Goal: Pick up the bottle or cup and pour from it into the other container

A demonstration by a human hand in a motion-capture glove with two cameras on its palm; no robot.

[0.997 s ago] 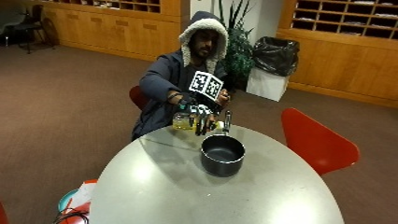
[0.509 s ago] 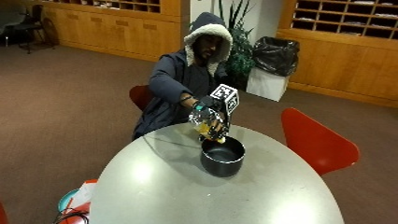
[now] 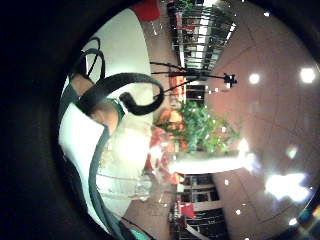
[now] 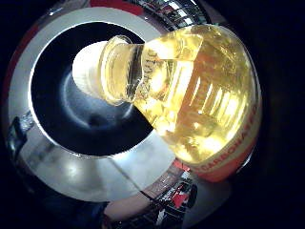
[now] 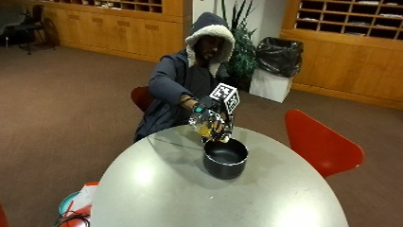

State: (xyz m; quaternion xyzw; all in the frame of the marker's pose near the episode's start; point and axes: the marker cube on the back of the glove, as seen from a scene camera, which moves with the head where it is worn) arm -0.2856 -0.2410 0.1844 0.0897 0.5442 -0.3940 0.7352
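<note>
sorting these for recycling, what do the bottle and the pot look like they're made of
Bottle: clear plastic by the look, since yellow liquid shows through its ribbed wall; it bears an orange label. Pot: probably metal with a dark, perhaps non-stick coating; its inside is matt black, its rim pale and shiny.

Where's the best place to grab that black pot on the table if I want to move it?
No handle shows, so take the pot by its rim, from above on the side away from the bottle, which the gloved right hand holds tipped over the near edge. The open top leaves the rim free.
</note>
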